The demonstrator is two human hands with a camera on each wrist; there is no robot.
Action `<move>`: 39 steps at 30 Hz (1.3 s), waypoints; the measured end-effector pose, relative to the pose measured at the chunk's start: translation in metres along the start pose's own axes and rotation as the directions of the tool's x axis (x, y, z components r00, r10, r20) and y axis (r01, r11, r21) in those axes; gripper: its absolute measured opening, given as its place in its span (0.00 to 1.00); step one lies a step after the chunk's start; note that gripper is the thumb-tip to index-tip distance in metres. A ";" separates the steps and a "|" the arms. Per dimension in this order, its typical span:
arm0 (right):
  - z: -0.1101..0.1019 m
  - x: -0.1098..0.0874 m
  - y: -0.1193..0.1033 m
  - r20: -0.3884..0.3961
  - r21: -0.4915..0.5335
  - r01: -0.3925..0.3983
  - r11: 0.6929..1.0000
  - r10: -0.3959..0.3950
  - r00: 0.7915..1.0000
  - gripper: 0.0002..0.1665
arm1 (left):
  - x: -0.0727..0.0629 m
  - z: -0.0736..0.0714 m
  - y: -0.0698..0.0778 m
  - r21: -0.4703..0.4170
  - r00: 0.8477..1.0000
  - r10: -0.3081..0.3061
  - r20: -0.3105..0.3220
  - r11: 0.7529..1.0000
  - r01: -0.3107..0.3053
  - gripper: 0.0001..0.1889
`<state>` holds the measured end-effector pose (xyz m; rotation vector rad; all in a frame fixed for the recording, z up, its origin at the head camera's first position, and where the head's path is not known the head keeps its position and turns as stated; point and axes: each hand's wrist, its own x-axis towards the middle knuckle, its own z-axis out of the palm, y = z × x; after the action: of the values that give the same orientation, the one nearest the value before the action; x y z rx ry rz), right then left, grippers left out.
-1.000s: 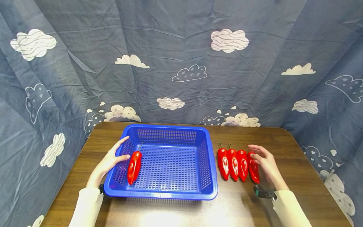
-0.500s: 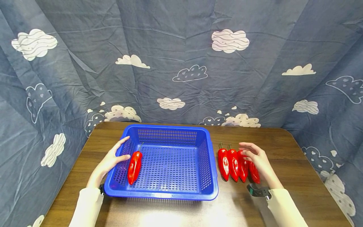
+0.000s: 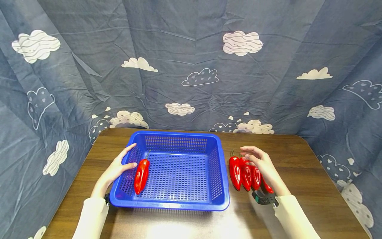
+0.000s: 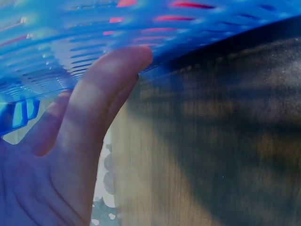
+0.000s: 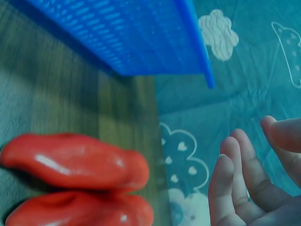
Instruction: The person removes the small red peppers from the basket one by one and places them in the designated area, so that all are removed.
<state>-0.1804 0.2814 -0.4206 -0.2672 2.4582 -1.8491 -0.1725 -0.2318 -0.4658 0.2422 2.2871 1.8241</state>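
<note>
At the left side of the blue plastic basket, my left hand grips the rim, its thumb over the edge. The left wrist view shows a finger of that hand against the slotted outer wall. Inside the basket lies one red pepper with a green stem. My right hand is over a row of several glossy red peppers, holding nothing, fingers loosely bent. It partly covers the right-hand ones. In the right wrist view two peppers lie beside the fingers, which are apart from them.
A brown wooden table carries the basket and the pepper row to its right. Behind the table hangs a dark blue curtain with cloud prints. A black wrist device is on the right wrist, just over the near pepper tips.
My right hand has moved left across the row, from the rightmost pepper toward the left ones, picking up nothing. The left hand, basket and peppers stay in place.
</note>
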 end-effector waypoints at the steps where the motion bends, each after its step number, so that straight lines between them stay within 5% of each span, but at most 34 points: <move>1: 0.002 0.001 -0.002 0.007 -0.005 -0.001 1.000 0.001 1.000 0.20 | 0.000 0.000 0.000 0.000 1.000 0.003 0.001 1.000 -0.003 0.39; 18: 0.038 0.016 -0.030 0.155 0.077 0.067 0.995 -0.078 0.985 0.19 | 0.000 0.000 0.001 0.025 1.000 0.012 -0.004 1.000 -0.012 0.38; 39: 0.081 0.029 -0.047 0.264 0.067 0.014 0.998 -0.031 0.964 0.18 | 0.000 0.000 0.001 0.010 1.000 0.000 -0.003 1.000 0.000 0.38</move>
<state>-0.1916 0.1870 -0.3965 -0.5057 2.2224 -1.7657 -0.1725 -0.2316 -0.4648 0.2404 2.2986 1.8149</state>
